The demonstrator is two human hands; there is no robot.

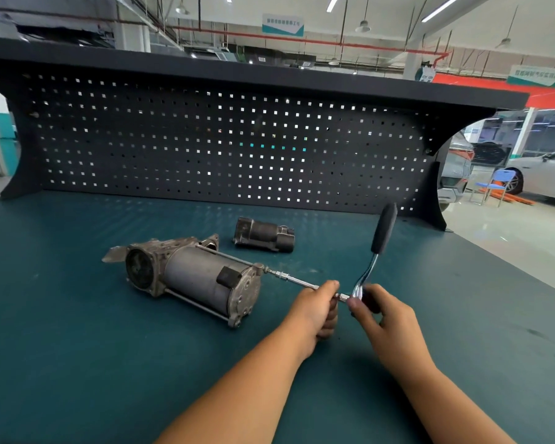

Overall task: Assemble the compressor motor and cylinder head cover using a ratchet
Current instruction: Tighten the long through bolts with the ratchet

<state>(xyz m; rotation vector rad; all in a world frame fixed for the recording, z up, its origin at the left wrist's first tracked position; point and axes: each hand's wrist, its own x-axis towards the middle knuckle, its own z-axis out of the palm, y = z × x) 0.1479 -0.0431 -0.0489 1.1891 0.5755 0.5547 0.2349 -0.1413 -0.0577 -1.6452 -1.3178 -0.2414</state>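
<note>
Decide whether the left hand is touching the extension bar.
Touching. The head view shows the left hand curled round the extension bar, thumb on top, just ahead of the ratchet.

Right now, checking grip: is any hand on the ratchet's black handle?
No: black handle stands free; left hand and right hand hold near the ratchet head.
</note>
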